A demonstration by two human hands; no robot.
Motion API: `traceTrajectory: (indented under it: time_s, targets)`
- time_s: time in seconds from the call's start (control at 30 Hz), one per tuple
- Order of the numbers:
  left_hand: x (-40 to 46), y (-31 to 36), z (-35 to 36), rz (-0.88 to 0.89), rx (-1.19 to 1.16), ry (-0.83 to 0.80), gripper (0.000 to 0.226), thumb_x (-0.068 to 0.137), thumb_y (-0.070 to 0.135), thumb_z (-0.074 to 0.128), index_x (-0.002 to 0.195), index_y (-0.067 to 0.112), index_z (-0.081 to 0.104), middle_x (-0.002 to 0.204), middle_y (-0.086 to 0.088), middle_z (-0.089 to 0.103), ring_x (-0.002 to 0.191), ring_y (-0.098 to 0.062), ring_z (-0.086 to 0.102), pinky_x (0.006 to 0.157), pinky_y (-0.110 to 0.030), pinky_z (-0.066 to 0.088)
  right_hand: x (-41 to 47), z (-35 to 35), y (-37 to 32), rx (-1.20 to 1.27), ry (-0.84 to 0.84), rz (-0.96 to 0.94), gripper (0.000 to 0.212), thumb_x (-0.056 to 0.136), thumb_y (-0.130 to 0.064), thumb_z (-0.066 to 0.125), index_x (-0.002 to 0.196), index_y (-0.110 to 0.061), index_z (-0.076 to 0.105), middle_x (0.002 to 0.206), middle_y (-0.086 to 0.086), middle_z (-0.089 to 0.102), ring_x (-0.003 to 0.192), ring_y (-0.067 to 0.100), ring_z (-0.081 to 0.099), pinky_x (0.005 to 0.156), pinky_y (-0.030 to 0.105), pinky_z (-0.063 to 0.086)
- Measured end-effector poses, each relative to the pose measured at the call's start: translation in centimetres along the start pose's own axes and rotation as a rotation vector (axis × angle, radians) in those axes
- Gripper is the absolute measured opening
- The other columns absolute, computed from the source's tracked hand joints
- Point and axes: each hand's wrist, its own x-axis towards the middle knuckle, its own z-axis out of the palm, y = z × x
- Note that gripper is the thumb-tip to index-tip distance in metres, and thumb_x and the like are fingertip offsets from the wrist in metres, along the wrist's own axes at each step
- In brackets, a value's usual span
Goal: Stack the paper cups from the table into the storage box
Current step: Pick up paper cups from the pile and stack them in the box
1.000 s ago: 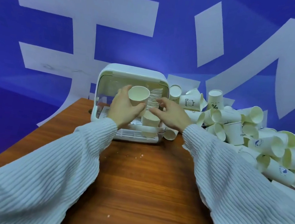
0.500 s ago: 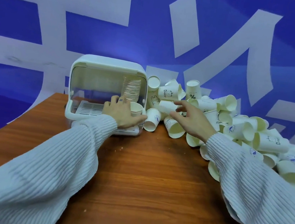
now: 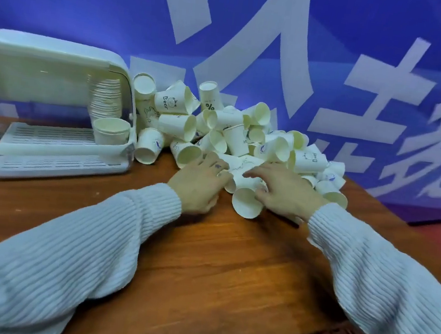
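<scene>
Both hands are now being laid on the near edge of the heap of white paper cups (image 3: 234, 132). The left hand (image 3: 198, 183), withdrawn from the box since a moment ago, is resting with loosely spread fingers, gripping nothing. The right hand (image 3: 285, 194) is being curled over a white cup lying on its side (image 3: 245, 202); a firm grip cannot be confirmed. In the white plastic storage box (image 3: 61, 50), well to the left, a cup stack (image 3: 107, 97) is standing, so another pickup is apparently being started.
</scene>
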Motion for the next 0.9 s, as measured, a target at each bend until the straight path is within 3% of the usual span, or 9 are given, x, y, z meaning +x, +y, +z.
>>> traceTrajectory:
  time_s: [0.07, 0.2, 0.3, 0.43, 0.53, 0.63, 0.77, 0.83, 0.9]
  targets:
    - [1.5, 1.8, 0.5, -0.036, -0.005, -0.028, 0.048, 0.089, 0.023, 0.056, 0.137, 0.017, 0.05, 0.149, -0.01, 0.044, 0.136, -0.032, 0.039, 0.107, -0.043, 0.035, -1.6, 0.4, 1.1, -0.086, -0.081, -0.034, 0.06, 0.093, -0.032, 0.06, 0.151, -0.032, 0.045, 0.147, -0.007, 0.052, 0.136, 0.017, 0.044, 0.093, 0.03, 0.038]
    - [4.4, 3.7, 1.0, -0.196, -0.018, -0.144, 0.064, 0.091, 0.023, 0.057, 0.15, 0.016, 0.033, 0.154, -0.014, 0.038, 0.142, -0.033, 0.031, 0.112, -0.046, 0.029, -3.2, 2.3, 3.0, -0.115, -0.166, -0.128, 0.091, 0.079, -0.016, 0.066, 0.16, -0.032, 0.029, 0.158, -0.002, 0.04, 0.138, 0.021, 0.042, 0.112, 0.037, 0.04]
    - [5.5, 4.2, 1.9, -0.248, -0.028, -0.173, 0.064, 0.092, 0.044, 0.051, 0.148, 0.018, 0.032, 0.146, -0.015, 0.046, 0.134, -0.035, 0.035, 0.109, -0.047, 0.027, -3.6, 3.7, 3.9, -0.235, -0.007, -0.195, 0.086, 0.081, -0.022, 0.071, 0.157, -0.036, 0.033, 0.143, 0.003, 0.048, 0.123, 0.025, 0.05, 0.098, 0.037, 0.045]
    - [6.1, 4.3, 2.3, -0.263, -0.072, -0.086, 0.058, 0.096, 0.053, 0.055, 0.135, 0.012, 0.041, 0.129, -0.015, 0.057, 0.116, -0.033, 0.051, 0.097, -0.041, 0.041, -4.4, 3.8, 4.7, -0.218, 0.142, -0.27, 0.068, 0.081, -0.039, 0.074, 0.145, -0.035, 0.049, 0.134, 0.0, 0.053, 0.119, 0.024, 0.053, 0.094, 0.036, 0.045]
    - [6.0, 4.6, 1.6, -0.311, -0.083, -0.047, 0.056, 0.095, 0.051, 0.06, 0.127, 0.01, 0.041, 0.118, -0.013, 0.062, 0.107, -0.033, 0.057, 0.087, -0.039, 0.043, -5.0, 3.0, 5.0, -0.108, 0.173, -0.222, 0.071, 0.079, -0.051, 0.075, 0.143, -0.032, 0.049, 0.135, -0.004, 0.055, 0.121, 0.019, 0.053, 0.093, 0.03, 0.042]
    - [5.4, 4.6, 0.9, -0.393, -0.239, 0.009, 0.059, 0.092, 0.044, 0.065, 0.134, 0.01, 0.041, 0.124, -0.014, 0.059, 0.111, -0.036, 0.055, 0.086, -0.042, 0.044, -5.6, 2.1, 4.5, 0.164, 0.184, -0.061, 0.072, 0.077, -0.053, 0.079, 0.138, -0.034, 0.045, 0.129, -0.012, 0.056, 0.116, 0.014, 0.055, 0.088, 0.036, 0.05]
    - [4.2, 3.9, -1.0, -0.555, -0.571, 0.09, 0.083, 0.087, 0.035, 0.065, 0.156, 0.013, 0.024, 0.147, -0.018, 0.041, 0.134, -0.037, 0.044, 0.105, -0.046, 0.041, -6.0, 1.6, 3.6, 0.392, 0.186, 0.059, 0.079, 0.077, -0.054, 0.08, 0.14, -0.036, 0.037, 0.121, -0.015, 0.054, 0.107, 0.013, 0.058, 0.087, 0.036, 0.05]
    - [3.4, 3.3, -2.5, -0.634, -0.674, 0.125, 0.089, 0.09, 0.035, 0.062, 0.162, 0.018, 0.013, 0.156, -0.019, 0.034, 0.143, -0.037, 0.035, 0.112, -0.047, 0.033, -5.7, 1.3, 3.0, 0.478, 0.21, 0.061, 0.084, 0.078, -0.049, 0.079, 0.147, -0.041, 0.032, 0.126, -0.013, 0.053, 0.111, 0.015, 0.058, 0.091, 0.035, 0.049]
    - [2.0, 2.5, -4.1, -0.702, -0.762, 0.186, 0.089, 0.089, 0.036, 0.057, 0.163, 0.022, 0.009, 0.155, -0.016, 0.04, 0.14, -0.038, 0.039, 0.11, -0.046, 0.035, -5.2, 1.1, 1.8, 0.551, 0.251, 0.052, 0.083, 0.076, -0.051, 0.073, 0.15, -0.043, 0.035, 0.138, -0.012, 0.051, 0.123, 0.013, 0.053, 0.102, 0.036, 0.045]
